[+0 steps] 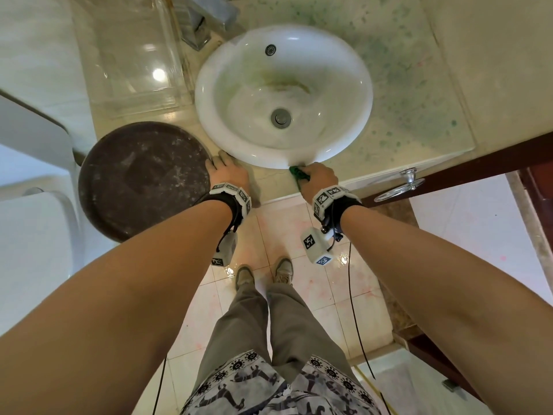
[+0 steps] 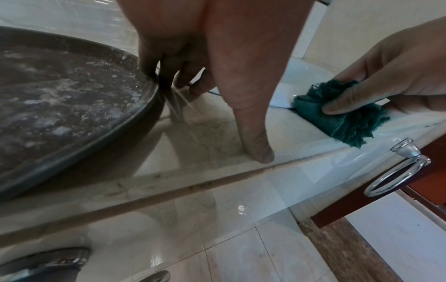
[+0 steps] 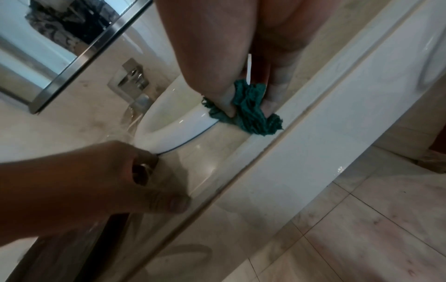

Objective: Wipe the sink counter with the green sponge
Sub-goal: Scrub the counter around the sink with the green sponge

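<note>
Right hand: grasps green sponge, pressed on the desk at its near edge, touching the sink rim. Left hand: fingers bent, tips on the desk between brown basin and sink, thumb at the near edge; grasping nothing. Narrow strip free between hands; wider green-speckled desk far right. Wristband markers only, no readable writing.
</note>
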A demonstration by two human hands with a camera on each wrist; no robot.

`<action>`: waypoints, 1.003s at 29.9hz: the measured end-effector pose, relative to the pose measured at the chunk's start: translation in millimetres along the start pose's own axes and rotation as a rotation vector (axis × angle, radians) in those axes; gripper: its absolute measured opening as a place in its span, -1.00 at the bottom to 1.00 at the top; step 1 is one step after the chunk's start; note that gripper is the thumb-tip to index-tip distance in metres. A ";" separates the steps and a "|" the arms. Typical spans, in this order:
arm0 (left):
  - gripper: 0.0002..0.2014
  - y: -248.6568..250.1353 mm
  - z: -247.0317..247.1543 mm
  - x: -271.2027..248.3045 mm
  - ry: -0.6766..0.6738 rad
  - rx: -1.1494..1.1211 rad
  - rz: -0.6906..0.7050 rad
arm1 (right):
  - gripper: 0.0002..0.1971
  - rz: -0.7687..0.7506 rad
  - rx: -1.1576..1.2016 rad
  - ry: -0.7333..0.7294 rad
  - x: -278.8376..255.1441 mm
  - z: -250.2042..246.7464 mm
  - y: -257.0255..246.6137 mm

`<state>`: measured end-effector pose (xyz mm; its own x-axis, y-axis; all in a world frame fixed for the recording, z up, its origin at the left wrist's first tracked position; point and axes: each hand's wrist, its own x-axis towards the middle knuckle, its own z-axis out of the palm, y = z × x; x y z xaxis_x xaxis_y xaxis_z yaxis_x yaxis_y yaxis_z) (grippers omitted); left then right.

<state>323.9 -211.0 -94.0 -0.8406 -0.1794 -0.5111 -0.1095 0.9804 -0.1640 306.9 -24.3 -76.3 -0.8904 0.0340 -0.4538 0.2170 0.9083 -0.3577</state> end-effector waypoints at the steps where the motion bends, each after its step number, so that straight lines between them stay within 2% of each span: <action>1: 0.17 -0.3 0.0 -0.6 -0.007 0.025 0.012 | -0.72 -0.012 -0.005 -0.010 0.0 3.6 -3.3; 3: 0.30 -0.4 -2.5 -3.2 -0.018 0.048 0.024 | -0.72 -0.046 -0.009 -0.020 -0.4 9.7 -8.2; 6: 0.27 -0.5 -1.8 -3.1 -0.003 0.028 0.023 | -0.68 -0.133 -0.043 -0.057 -0.9 16.6 -14.9; 13: -0.22 -0.3 0.6 0.1 0.054 -0.055 0.014 | -0.58 -0.352 -0.125 -0.156 -3.4 26.4 -34.0; 14: -0.20 -0.6 0.5 -0.1 0.045 -0.067 0.018 | -0.58 -0.390 -0.162 -0.173 -3.5 25.3 -34.0; 17: 0.15 -0.2 1.2 1.1 -0.005 0.008 0.021 | -0.61 -0.481 -0.261 -0.212 -4.9 16.8 -24.9; 18: 0.13 -0.6 1.6 0.6 0.008 0.009 0.020 | -0.61 -0.492 -0.284 -0.220 -4.3 13.2 -19.0; 20: 0.04 -0.9 4.1 2.2 0.033 -0.010 0.021 | -0.62 -0.444 -0.314 -0.208 -2.1 4.3 -7.2; 23: -0.07 -0.6 7.3 4.9 0.034 -0.025 0.016 | -0.66 -0.292 -0.283 -0.085 2.3 -8.8 11.1; 26: -0.07 -1.3 9.0 6.4 0.025 -0.022 0.017 | -0.66 -0.187 -0.251 0.009 2.2 -14.9 19.4; 30: -0.08 -0.8 11.3 9.1 0.041 -0.035 0.018 | -0.66 -0.169 -0.294 0.006 -1.4 -5.7 3.2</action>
<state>322.3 -214.4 -108.0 -0.8635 -0.1593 -0.4785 -0.1123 0.9857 -0.1255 306.5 -19.1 -72.2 -0.9065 -0.1259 -0.4031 -0.0581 0.9826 -0.1761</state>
